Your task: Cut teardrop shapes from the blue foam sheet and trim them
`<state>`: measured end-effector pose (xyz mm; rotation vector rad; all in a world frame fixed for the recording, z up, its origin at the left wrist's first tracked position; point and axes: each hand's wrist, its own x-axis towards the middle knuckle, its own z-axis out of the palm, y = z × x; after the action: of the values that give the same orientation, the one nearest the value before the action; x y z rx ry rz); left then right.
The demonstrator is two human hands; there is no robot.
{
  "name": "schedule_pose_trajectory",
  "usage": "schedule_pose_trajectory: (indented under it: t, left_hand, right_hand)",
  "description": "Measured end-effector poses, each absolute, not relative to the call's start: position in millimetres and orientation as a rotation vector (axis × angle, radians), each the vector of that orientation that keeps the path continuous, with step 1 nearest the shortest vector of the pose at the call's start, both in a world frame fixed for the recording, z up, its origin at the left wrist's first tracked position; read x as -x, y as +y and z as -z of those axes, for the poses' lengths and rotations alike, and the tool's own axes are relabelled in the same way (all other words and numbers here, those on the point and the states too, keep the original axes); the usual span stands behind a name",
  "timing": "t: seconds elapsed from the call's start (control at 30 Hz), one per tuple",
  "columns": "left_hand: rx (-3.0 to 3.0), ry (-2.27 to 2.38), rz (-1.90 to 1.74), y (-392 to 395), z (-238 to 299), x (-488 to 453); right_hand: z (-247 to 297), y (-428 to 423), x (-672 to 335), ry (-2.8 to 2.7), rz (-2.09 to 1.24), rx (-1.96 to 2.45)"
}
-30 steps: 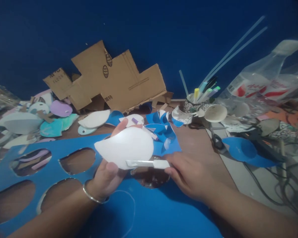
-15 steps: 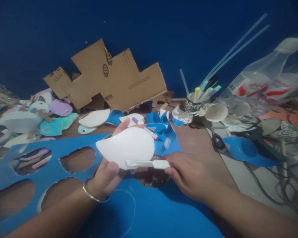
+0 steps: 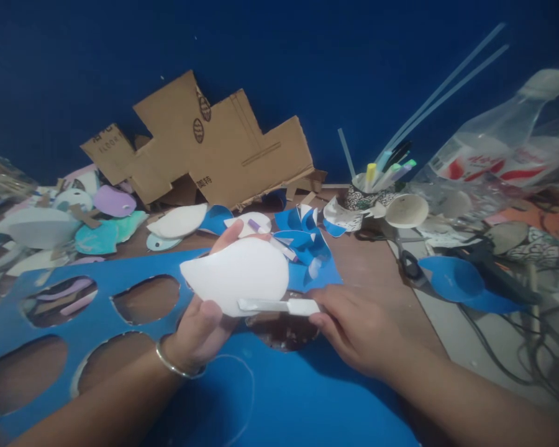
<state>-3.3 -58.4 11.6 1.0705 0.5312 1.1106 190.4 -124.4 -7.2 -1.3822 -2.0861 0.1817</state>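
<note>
White teardrop cutout (image 3: 237, 273), seemingly already shaped, is above the blue sheet (image 3: 326, 397), clamped between fingers (image 3: 210, 313) of the left hand (image 3: 201, 335), while the right hand's (image 3: 356, 329) grip a white tool (image 3: 300, 307) at its lower edge, and a pale outline (image 3: 253, 385) looks uncut.

The white cutout (image 3: 237, 273) has shifted slightly rightward in view, the cardboard (image 3: 233, 143) slightly upward.
</note>
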Motion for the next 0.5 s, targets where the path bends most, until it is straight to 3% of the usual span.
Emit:
schedule_pose_trajectory:
  t: [0.5]
  left_hand:
    - [-1.075,0.532,-1.101,-59.4,-13.1,2.3]
  right_hand:
    - [6.2,-125.0,-189.7,-2.096,-0.2,1.371]
